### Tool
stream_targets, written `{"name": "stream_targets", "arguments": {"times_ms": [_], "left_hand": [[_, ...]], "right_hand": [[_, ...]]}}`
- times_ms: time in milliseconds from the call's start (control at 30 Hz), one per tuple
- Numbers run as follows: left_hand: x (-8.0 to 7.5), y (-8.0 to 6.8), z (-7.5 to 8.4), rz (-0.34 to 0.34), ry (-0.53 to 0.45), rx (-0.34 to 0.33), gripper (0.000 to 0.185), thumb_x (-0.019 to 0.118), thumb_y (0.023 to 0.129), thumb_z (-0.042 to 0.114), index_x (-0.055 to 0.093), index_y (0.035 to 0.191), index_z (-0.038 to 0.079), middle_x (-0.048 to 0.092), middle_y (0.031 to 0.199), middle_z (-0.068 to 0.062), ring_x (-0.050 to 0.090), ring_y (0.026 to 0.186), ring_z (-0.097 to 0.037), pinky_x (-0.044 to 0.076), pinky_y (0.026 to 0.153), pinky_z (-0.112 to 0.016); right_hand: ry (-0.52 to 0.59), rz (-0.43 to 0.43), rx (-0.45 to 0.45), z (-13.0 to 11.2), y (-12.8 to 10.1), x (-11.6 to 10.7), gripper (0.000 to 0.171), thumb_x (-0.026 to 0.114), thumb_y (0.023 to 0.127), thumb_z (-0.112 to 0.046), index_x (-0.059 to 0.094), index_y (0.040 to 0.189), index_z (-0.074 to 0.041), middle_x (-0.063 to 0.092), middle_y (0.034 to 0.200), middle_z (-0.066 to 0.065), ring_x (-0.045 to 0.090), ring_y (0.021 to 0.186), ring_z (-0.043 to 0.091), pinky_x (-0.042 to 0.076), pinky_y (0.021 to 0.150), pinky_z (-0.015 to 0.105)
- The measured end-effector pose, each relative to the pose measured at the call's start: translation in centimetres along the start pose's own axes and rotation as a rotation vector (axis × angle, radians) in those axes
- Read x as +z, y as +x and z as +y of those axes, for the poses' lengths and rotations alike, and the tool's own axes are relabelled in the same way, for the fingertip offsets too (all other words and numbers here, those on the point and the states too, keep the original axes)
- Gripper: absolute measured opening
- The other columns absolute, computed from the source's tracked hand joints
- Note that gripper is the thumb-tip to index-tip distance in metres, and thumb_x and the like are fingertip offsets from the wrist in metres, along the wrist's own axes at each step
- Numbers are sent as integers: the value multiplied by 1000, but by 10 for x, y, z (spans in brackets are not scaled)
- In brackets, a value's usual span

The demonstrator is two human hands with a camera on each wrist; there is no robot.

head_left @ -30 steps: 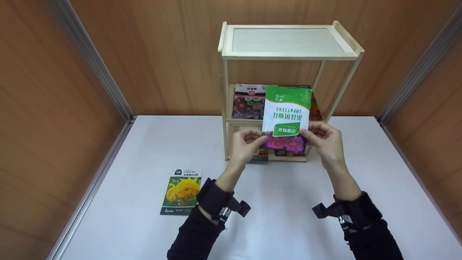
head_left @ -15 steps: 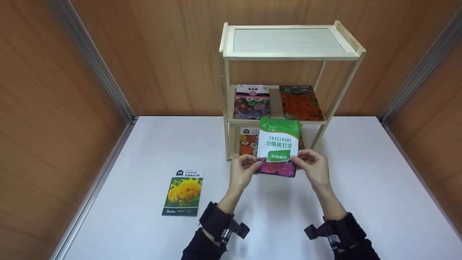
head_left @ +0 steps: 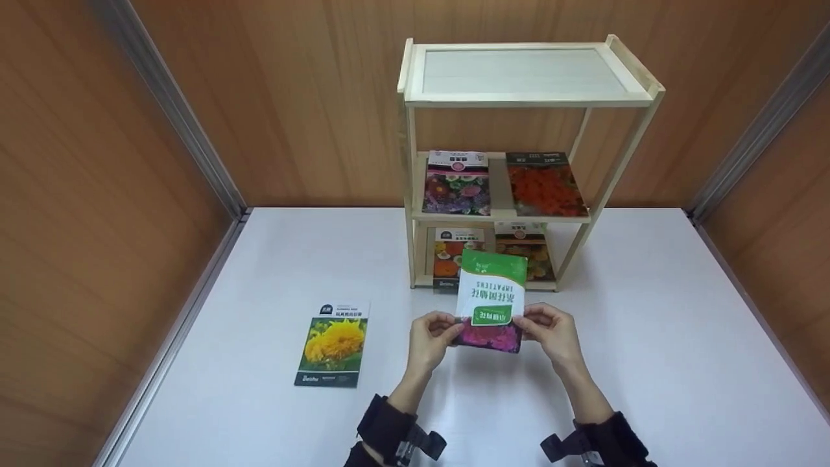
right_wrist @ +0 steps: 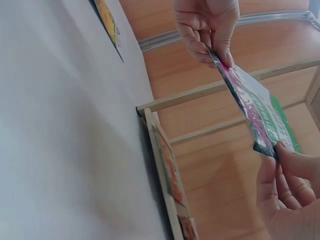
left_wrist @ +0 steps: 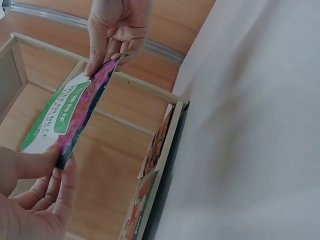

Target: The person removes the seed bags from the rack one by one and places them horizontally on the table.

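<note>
A green, white and pink seed packet (head_left: pixel 493 295) marked IMPATIENS is held up in front of the shelf, its printing upside down in the head view. My left hand (head_left: pixel 429 340) pinches its lower left edge between thumb and fingers. On the opposite edge my right hand (head_left: pixel 552 334) pinches it the same way. Both wrist views show the packet (left_wrist: pixel 75 110) tilted and stretched between the two hands, above the table. Flat on the table to the left lies a packet with a yellow flower (head_left: pixel 334 344), touched by neither hand.
A pale wooden shelf (head_left: pixel 532 104) stands at the back. Its middle level bears a purple-flower packet (head_left: pixel 457 188) and a red-flower packet (head_left: pixel 546 185). Two orange-flower packets lie on the bottom level, the left one (head_left: pixel 447 259) partly covered by the held packet. Wood-grain panels enclose the white table (head_left: pixel 259 272).
Both hands have drawn the impatiens packet back and down, away from the shelf, uncovering the red-flower packet on the middle level. Their pinch on it stays the same.
</note>
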State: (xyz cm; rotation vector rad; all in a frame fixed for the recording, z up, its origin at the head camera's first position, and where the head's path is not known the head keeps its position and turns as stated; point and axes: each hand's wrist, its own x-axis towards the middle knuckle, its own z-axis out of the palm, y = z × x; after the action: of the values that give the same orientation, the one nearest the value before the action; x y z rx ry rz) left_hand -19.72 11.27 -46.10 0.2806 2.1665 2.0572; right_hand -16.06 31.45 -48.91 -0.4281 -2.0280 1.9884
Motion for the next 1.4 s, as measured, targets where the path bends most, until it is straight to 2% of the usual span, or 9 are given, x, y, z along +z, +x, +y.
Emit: {"name": "stream_targets", "arguments": {"times_ms": [233,433,633,833,933,1000,1067,1167,1400], "left_hand": [[-1,-6,-14,-9,-22,-45,12,64,75,-6,57,81,-14,58,70,-15,56,60,-17,52,56,-34],[0,-9,-19,-6,-69,-74,16,63,78,-1,57,88,-13,60,73,-14,59,62,-19,52,58,-34],[13,-7,-40,28,-268,-135,40,64,80,10,50,109,-15,63,86,-16,63,73,-22,52,66,-34],[35,-12,-61,74,-450,-196,51,66,80,17,46,114,-15,62,97,-21,63,81,-23,51,73,-34],[44,-15,-63,121,-510,-194,50,65,81,16,46,115,-15,61,98,-22,63,82,-24,51,74,-34],[48,-17,-64,155,-551,-190,46,64,81,13,47,113,-16,61,97,-22,63,83,-24,51,74,-33],[50,-18,-65,186,-573,-187,41,62,82,11,49,111,-15,62,95,-21,63,81,-24,51,73,-32],[52,-18,-66,218,-575,-181,34,61,83,8,52,107,-15,63,90,-18,63,77,-21,52,70,-31],[42,-16,-63,190,-508,-156,30,61,82,5,55,103,-15,64,84,-18,63,69,-18,53,65,-29]], "right_hand": [[31,-33,57,20,-9,-1,15,69,74,-1,59,83,5,63,72,12,60,64,17,52,56,27],[54,27,172,21,-13,2,12,65,75,4,56,84,5,63,72,11,59,63,18,51,57,28],[161,73,167,20,-15,6,13,66,75,3,57,84,4,64,74,10,60,63,17,51,58,28],[218,99,114,28,-17,16,14,68,75,-3,58,84,2,65,76,11,60,64,17,51,58,28],[263,87,58,61,-6,16,20,71,74,-10,59,87,0,66,80,11,61,65,17,52,60,29],[266,110,80,61,-7,20,23,70,75,-9,57,88,3,65,80,12,61,66,18,52,62,29],[283,112,81,61,-8,23,21,71,74,-9,58,87,1,66,78,9,61,66,17,52,61,28],[250,150,157,28,-22,31,17,68,76,-3,57,87,3,65,77,7,61,67,16,52,63,28],[210,92,202,23,-24,30,18,67,76,-2,56,90,4,64,78,9,62,68,17,52,69,34]]}}
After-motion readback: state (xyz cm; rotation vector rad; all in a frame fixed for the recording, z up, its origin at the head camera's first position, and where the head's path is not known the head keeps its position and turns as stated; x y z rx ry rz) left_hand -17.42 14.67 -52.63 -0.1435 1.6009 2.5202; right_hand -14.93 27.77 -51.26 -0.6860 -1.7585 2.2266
